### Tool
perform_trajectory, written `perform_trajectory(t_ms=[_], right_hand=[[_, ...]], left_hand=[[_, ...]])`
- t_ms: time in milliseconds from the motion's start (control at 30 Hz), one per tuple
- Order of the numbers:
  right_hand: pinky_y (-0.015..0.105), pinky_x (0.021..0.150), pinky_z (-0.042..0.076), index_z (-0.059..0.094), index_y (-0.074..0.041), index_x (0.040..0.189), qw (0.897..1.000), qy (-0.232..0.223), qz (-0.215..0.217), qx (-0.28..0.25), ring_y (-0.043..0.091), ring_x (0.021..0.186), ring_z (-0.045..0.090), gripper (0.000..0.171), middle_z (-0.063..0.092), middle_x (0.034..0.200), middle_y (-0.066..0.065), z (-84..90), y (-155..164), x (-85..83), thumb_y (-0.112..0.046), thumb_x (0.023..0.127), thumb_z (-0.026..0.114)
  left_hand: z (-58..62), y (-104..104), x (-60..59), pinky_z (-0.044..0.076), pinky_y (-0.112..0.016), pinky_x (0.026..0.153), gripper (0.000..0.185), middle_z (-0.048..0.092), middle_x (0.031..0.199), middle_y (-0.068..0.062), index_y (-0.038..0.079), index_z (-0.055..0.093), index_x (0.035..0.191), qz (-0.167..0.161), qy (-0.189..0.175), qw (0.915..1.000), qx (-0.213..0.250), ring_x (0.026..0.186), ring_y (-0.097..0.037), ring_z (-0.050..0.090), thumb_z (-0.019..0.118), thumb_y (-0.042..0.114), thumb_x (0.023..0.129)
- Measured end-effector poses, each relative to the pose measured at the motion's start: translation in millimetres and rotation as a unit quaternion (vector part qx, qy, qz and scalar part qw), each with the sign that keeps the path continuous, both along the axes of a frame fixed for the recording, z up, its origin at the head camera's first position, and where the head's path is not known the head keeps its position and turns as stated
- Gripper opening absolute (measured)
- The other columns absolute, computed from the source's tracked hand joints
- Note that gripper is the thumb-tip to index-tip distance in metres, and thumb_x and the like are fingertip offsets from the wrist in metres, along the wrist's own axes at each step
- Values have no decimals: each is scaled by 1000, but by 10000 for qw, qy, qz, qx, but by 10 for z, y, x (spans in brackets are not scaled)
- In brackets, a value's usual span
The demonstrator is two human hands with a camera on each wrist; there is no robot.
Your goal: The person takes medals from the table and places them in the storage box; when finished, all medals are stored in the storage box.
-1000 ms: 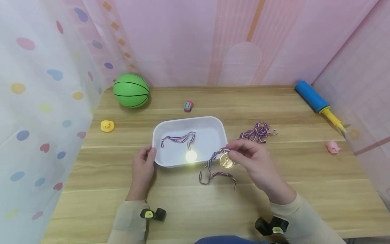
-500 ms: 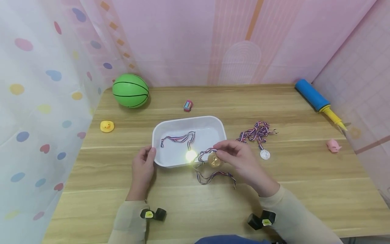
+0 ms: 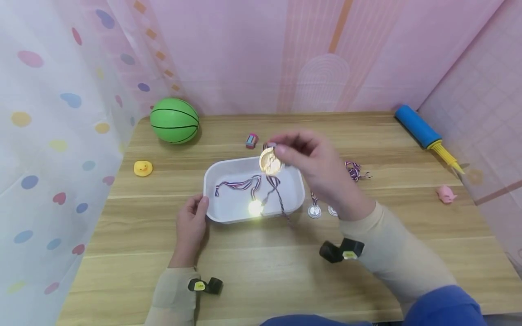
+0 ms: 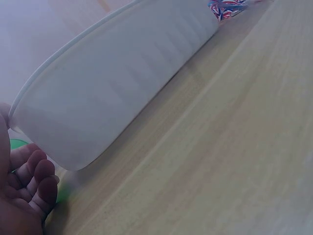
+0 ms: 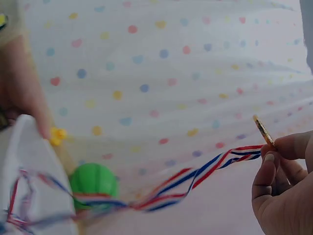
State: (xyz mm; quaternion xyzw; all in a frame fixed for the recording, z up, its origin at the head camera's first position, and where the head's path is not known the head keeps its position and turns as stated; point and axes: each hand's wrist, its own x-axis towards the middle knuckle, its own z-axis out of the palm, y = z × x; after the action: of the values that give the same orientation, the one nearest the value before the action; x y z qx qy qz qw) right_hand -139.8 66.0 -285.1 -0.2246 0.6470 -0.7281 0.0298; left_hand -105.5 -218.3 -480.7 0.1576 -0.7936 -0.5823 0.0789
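My right hand (image 3: 316,165) pinches a gold medal (image 3: 270,163) near its top, raised over the back of a white plastic tub (image 3: 228,206). Its red, white and blue ribbon (image 5: 215,166) trails down over the tub. Inside the tub lies another medal (image 3: 256,208), bright with glare, its striped ribbon (image 3: 238,184) stretched across the floor. At the tub's left end, my left hand (image 3: 191,222) grips the rim, thumb on top and fingers (image 4: 45,188) bent outside. Two silver medals (image 3: 314,211) lie right of the tub, partly behind my right forearm.
Tangled ribbons (image 3: 356,172) lie on the table behind my right forearm. A green ball (image 3: 174,121) and yellow duck (image 3: 143,168) stand at left, a small colourful block (image 3: 251,141) behind the tub. At right are a blue and yellow pump (image 3: 426,136) and pink pig (image 3: 446,194).
My right hand has carried the gold medal from the table in front of the tub up and over it, its ribbon lifting along. The left hand and tub have stayed put.
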Motion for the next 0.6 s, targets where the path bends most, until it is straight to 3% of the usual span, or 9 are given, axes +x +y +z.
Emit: perform_trajectory(t_ms=[167, 333, 467, 600], right_hand=[[24, 66, 47, 69, -1, 97, 9897, 562, 147, -1308, 16, 75, 56, 21, 68, 93, 11, 462, -80, -177, 12, 89, 55], [23, 60, 45, 68, 5, 94, 9819, 637, 56, -1783, 17, 70, 54, 19, 66, 86, 14, 774, -138, -297, 15, 88, 54], [24, 62, 45, 68, 4, 94, 9868, 555, -35, -1519, 17, 71, 54, 17, 68, 87, 13, 689, -152, -403, 14, 88, 56], [26, 69, 47, 68, -1, 98, 9972, 134, -41, -730, 17, 76, 56, 15, 68, 94, 11, 314, -143, -490, 8, 89, 59]], left_hand=[[-11, -12, -3, 47, -15, 72, 40, 63, 105, -14, 0, 61, 116, 10, 13, 10000, -41, 91, -17, 55, 53, 35, 99], [-11, -16, -5, 46, -14, 72, 39, 63, 105, -16, -1, 61, 117, 3, 57, 10000, 2, 90, -17, 54, 54, 33, 99], [-5, -15, -5, 47, -14, 73, 39, 64, 106, -15, 0, 62, 117, -4, 30, 10000, 0, 91, -17, 54, 53, 34, 99], [7, -15, 2, 47, -14, 74, 40, 64, 107, -16, 0, 61, 117, -46, 15, 10000, 11, 93, -18, 55, 53, 34, 99]])
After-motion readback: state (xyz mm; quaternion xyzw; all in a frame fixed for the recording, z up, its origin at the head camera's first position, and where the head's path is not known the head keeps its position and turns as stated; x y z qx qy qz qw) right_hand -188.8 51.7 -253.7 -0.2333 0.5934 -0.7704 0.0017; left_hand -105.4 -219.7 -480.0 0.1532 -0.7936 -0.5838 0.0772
